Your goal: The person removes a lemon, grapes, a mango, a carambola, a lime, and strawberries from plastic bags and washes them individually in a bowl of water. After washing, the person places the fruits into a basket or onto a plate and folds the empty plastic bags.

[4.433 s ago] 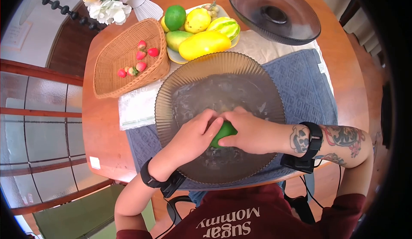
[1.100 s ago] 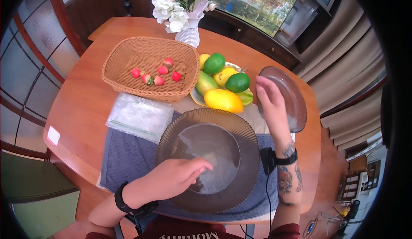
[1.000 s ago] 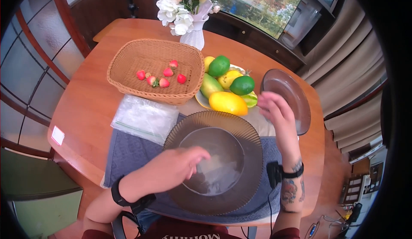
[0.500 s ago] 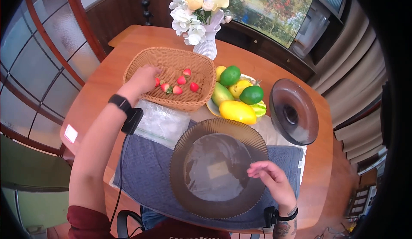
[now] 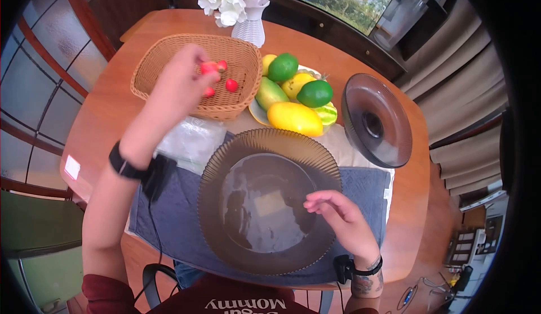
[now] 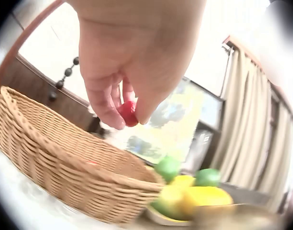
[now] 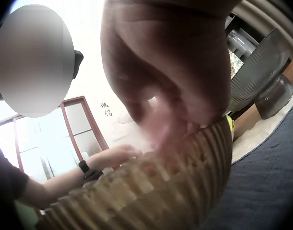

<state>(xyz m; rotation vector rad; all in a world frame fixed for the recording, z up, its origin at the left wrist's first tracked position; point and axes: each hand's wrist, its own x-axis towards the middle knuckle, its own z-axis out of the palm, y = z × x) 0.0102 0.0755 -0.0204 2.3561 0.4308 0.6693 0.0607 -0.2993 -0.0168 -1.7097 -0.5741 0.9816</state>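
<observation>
My left hand [image 5: 177,83] is raised over the wicker basket [image 5: 160,60] and pinches a strawberry [image 6: 128,114] between thumb and fingertips. Several more strawberries [image 5: 231,85] lie in the basket, partly covered by that hand in the head view. My right hand [image 5: 344,218] hovers at the right side of the ribbed smoky glass bowl [image 5: 211,218], its fingers loosely bent around nothing. Water [image 5: 242,201] fills the bottom of the bowl. Beyond the bowl, a plate [image 5: 258,114] bears a green fruit [image 5: 315,93] like a lime or mango, a second green one, and several yellow fruits.
Blue towel [image 5: 163,212] lies under the bowl. A clear plastic bag [image 5: 191,139] sits before the basket. To the back right stands a second smoky glass dish [image 5: 394,111] with a raised base. A white vase [image 5: 248,31] of flowers is at the back.
The green fruit both hands held in the bowl now sits on the plate. My right hand came back from the plate to the bowl; my left reached into the basket and lifted a strawberry.
</observation>
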